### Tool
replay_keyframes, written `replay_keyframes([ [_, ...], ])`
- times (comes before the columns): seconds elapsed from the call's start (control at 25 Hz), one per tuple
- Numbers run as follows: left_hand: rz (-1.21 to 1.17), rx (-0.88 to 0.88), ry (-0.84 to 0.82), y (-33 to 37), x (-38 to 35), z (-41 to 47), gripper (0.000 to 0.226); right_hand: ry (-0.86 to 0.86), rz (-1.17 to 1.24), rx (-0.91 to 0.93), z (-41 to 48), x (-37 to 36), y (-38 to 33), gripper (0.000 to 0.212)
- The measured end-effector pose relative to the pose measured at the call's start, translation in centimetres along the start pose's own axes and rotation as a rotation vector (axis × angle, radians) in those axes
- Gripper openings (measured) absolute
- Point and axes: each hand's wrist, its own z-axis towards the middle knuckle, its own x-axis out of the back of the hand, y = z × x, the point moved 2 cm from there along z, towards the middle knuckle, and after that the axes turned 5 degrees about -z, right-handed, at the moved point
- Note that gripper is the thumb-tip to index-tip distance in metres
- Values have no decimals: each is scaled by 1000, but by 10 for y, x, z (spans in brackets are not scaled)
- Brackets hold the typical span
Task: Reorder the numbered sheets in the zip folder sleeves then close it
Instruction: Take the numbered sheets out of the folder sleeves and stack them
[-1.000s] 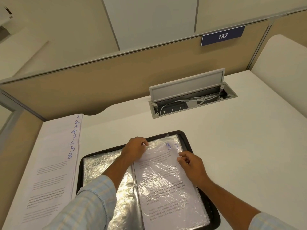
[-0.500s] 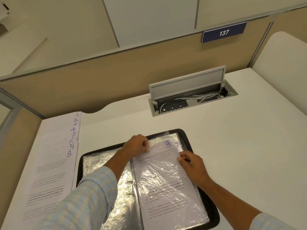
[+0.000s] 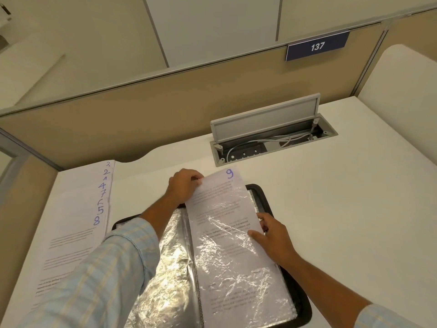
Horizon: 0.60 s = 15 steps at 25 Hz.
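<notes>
The white printed sheet marked 9 has slid halfway out of the crinkled clear plastic sleeve, past the far rim of the open black zip folder. The left hand pinches its top-left edge. The right hand pinches the sleeve's right edge with thumb and curled fingers.

The sheet is matt white paper. The sleeve is crinkled, glossy clear plastic. The desk looks smooth and matt, the cable hatch dull grey.
</notes>
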Motion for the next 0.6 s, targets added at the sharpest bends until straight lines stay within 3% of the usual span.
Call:
replay_keyframes([
  [0.16, -203, 12, 146, 12, 36, 15, 11, 5, -72, -4, 2, 0, -1, 42],
  [0.4, -276, -81, 353, 41, 118, 16, 11, 9, -78, -10, 4, -2, 1, 47],
  [0.6, -307, -182, 400, 59, 169, -18, 11, 32, -6, -51, 4, 2, -10, 53],
])
